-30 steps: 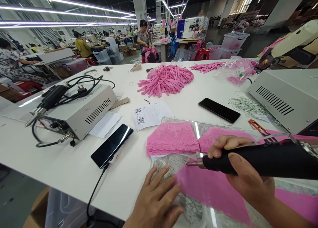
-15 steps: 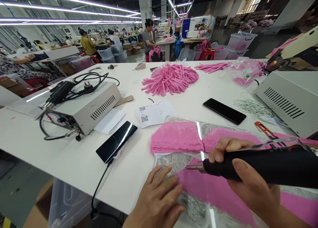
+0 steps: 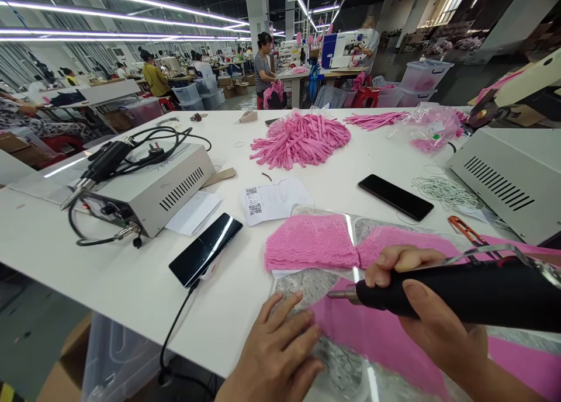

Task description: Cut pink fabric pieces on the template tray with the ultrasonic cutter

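My right hand [image 3: 429, 308] is wrapped round a black handheld ultrasonic welder [image 3: 460, 294]. Its metal tip touches or hovers just over the upper left edge of a flat pink fabric piece [image 3: 372, 332]; I cannot tell which. That fabric lies on a grey marbled board [image 3: 307, 285] with a clear, shiny cover. My left hand [image 3: 280, 346] rests palm down with fingers spread, its fingertips at the fabric's left edge. Behind the tip lie a stack of pink lace pieces [image 3: 311, 241] and a second lace stack [image 3: 394, 238]. Orange-handled thread snips [image 3: 467, 229] lie beyond my right hand.
Two phones, one cabled [image 3: 205, 250] and one loose [image 3: 395, 196], lie on the white table. A grey control box [image 3: 162, 186] with another welder stands left, a second box [image 3: 508, 180] right. Pink straps [image 3: 302, 136] are heaped at the back. A printed paper [image 3: 276, 200] lies mid-table.
My right hand and the welder's body have shifted very slightly left, while the tip stays at almost the same spot. My left hand is nearly still.
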Available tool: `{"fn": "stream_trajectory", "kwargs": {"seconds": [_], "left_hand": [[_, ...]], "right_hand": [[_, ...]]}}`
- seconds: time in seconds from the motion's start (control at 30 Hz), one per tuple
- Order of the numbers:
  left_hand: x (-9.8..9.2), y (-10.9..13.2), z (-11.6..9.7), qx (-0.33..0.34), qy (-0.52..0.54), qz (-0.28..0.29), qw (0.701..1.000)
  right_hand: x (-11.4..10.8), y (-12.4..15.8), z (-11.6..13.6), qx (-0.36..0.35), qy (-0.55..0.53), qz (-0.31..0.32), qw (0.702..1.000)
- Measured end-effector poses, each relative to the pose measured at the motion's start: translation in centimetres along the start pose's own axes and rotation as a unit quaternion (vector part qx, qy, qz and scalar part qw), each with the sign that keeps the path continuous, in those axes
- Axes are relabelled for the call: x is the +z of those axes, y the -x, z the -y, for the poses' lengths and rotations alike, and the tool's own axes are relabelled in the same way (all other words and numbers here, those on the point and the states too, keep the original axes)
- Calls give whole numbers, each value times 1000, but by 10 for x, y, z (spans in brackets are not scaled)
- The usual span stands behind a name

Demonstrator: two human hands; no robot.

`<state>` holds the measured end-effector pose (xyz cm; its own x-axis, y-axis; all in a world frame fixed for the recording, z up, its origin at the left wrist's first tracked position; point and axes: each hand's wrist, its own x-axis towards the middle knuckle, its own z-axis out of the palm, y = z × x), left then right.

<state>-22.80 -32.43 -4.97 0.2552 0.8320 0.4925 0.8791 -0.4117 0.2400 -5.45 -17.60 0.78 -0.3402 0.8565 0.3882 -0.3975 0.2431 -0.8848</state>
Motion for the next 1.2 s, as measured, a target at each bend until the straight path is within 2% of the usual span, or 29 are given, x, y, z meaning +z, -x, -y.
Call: {"fn": "stream_trajectory", "kwargs": {"seconds": [0.13, 0.27, 0.37, 0.5, 0.6, 0.7, 0.83, 0.93, 1.07, 1.2], "left_hand": [[0, -1, 1, 1, -6, 4, 1000], [-2, -2, 2, 12, -11, -14, 1000], [-4, -2, 5, 20, -22, -28, 999], [-4, -9, 4, 29, -40, -69, 996], [5, -28, -11, 54, -45, -81, 994], [23, -57, -39, 101, -36, -73, 992], [55, -95, -78, 150, 19, -38, 988], [75, -112, -98, 157, 47, -21, 986], [91, -123, -113, 154, 43, -4, 987], [102, -127, -119, 161, 36, -9, 986]], "right_hand": [[-1, -2, 6, 17, -26, -19, 999], [-14, -9, 29, 45, -53, -77, 995], [-40, -10, 50, 34, -48, -121, 991], [-90, -1, 70, 3, -65, -219, 974], [-125, 8, 77, -12, -58, -271, 961], [-146, 15, 79, 8, -30, -298, 954], [-159, 23, 74, 21, -35, -294, 955], [-164, 28, 66, 8, -48, -271, 961], [-170, 31, 61, 11, -50, -241, 969], [-173, 33, 60, 4, -37, -237, 971]]}}
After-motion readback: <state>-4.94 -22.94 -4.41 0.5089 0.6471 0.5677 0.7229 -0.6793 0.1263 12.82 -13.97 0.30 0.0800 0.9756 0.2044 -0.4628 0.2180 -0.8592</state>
